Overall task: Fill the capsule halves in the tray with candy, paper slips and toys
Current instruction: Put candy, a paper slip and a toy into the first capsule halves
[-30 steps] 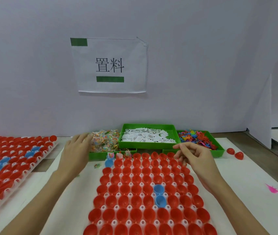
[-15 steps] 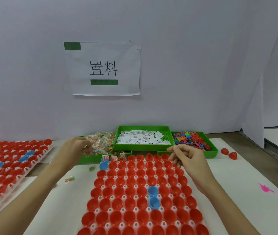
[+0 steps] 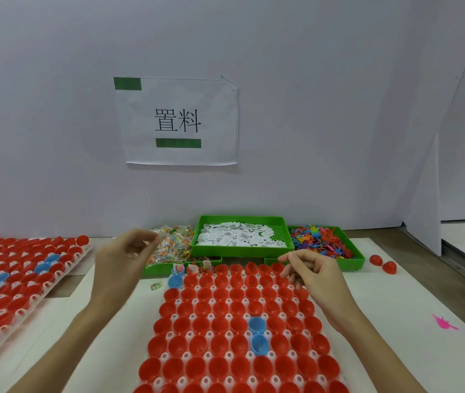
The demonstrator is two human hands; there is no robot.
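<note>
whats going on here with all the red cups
A person is filling capsule halves in a tray from three green bins: candy, paper slips and toys. The left hand is raised beside the candy bin; whether it holds a piece is too blurred to tell. The right hand hovers over the tray's far right corner, fingers curled. Only a few far-row halves hold anything.

I see red cups (image 3: 221,326) with two blue ones (image 3: 257,334), green bins (image 3: 242,249), and a pink toy (image 3: 443,323).
</note>
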